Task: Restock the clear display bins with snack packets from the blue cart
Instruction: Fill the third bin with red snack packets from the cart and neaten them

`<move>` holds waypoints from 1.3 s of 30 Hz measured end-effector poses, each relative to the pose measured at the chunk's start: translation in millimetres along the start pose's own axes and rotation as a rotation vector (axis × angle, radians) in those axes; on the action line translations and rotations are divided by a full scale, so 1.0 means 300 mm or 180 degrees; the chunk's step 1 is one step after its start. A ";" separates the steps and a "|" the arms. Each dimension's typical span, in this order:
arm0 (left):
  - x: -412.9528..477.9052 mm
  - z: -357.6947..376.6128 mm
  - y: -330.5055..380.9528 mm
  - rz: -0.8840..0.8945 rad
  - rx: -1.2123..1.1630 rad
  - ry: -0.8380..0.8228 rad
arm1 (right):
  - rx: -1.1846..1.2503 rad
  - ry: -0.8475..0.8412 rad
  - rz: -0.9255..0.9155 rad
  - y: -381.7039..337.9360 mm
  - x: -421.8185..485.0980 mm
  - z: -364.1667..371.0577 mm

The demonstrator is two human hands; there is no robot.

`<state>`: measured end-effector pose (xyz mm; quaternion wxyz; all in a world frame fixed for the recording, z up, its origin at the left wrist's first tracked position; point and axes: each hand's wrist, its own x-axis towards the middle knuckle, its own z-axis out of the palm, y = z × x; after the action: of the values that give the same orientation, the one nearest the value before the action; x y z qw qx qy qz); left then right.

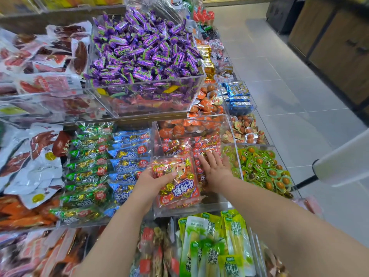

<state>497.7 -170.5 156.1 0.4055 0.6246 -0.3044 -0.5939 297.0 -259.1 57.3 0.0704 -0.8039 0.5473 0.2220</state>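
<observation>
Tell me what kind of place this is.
Probably a shop's bulk-snack aisle: clear bins heaped with purple candies, tiled floor alongside, left hand holding a red snack packet.

1. Both forearms [119, 226] are bare along their whole visible length, from the wrist to the lower edge.
2. The left hand [151, 180] and right hand [214, 170] are bare too, with short, rounded fingers [210, 159].
3. The fingernails look trimmed short, though blur leaves that unsure.

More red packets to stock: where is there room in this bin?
Bare floor shows at the near end of the clear bin, between its front wall and the red packet the left hand holds. Under the right hand it is crowded.
</observation>
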 end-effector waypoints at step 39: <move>0.033 0.028 0.020 0.0344 -0.0685 0.0586 | 0.0721 -0.0391 -0.0052 0.048 -0.257 -0.309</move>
<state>491.1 -183.1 156.6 0.5277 0.6120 -0.2337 -0.5407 286.4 -232.4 175.1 0.1959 -0.7801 0.5569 0.2070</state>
